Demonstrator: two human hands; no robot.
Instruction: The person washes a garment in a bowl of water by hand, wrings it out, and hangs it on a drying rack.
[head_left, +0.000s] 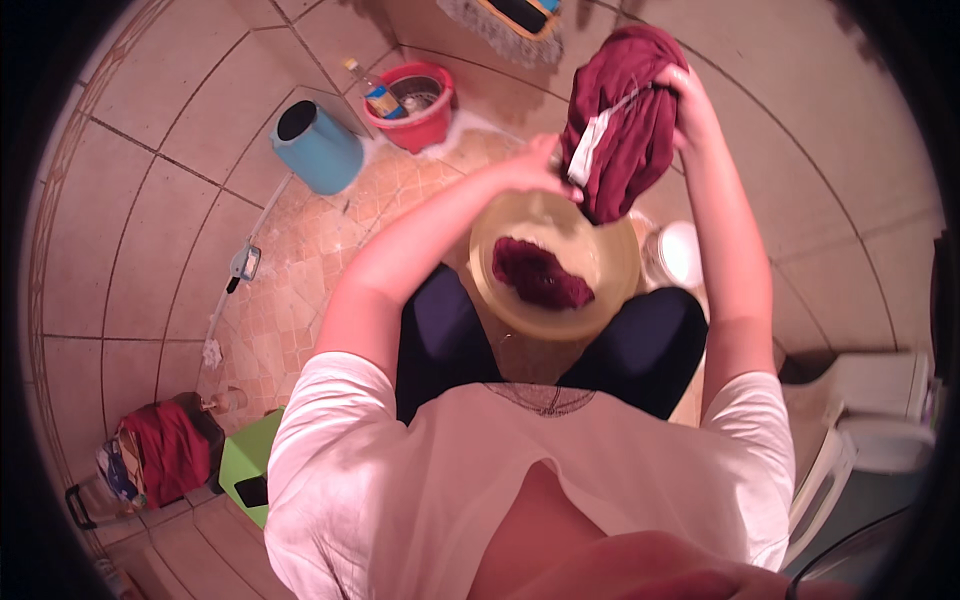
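Observation:
A bunched maroon garment (630, 135) hangs in the air above the far side of a yellowish plastic basin (487, 307). My right hand (686, 97) grips its upper right side. At the garment's lower left edge is my left hand (541, 166), fingers spread and slightly blurred; whether it grips the fabric cannot be made out. A white label (589, 148) shows on the garment's side. Inside the basin, a second dark maroon cloth (541, 274) lies wet in cloudy liquid. The basin stands on the floor, between and just beyond my knees.
Right of the basin sits a white-lidded container (679, 253). A red tub (416, 127) holding a bottle (384, 99) and a blue bin (319, 154) stand by the wall. A floor squeegee (246, 262) lies left; red fabric (169, 450) and a green stool-like object (251, 450) are behind left.

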